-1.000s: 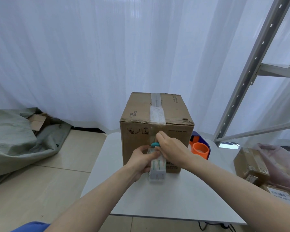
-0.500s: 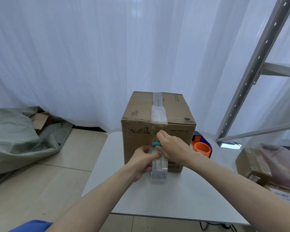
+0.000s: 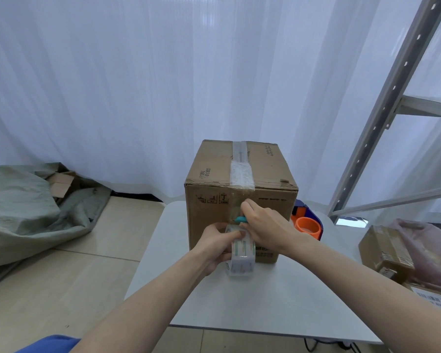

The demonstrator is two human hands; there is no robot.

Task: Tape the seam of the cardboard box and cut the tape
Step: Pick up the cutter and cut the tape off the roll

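A brown cardboard box [image 3: 214, 174] stands upright on a white table [image 3: 278, 301]. A strip of clear tape [image 3: 241, 171] runs along its top seam and over the near edge onto the front face. My left hand [image 3: 215, 242] grips a roll of clear tape [image 3: 241, 258] held against the box front. My right hand [image 3: 265, 226] is just above the roll, closed on a small teal cutter [image 3: 239, 219] pressed to the tape on the front face. The cutter's blade is hidden by my fingers.
An orange and blue tape dispenser [image 3: 308, 226] sits right of the box on the table. Small cardboard parcels [image 3: 382, 250] and a pink bag lie at the right. A metal shelf frame [image 3: 382, 103] rises at the right. A green cloth heap [image 3: 23, 210] covers the floor at the left.
Both hands stay at the box front with roll and cutter. The view has shifted slightly; no clear change in the tape.
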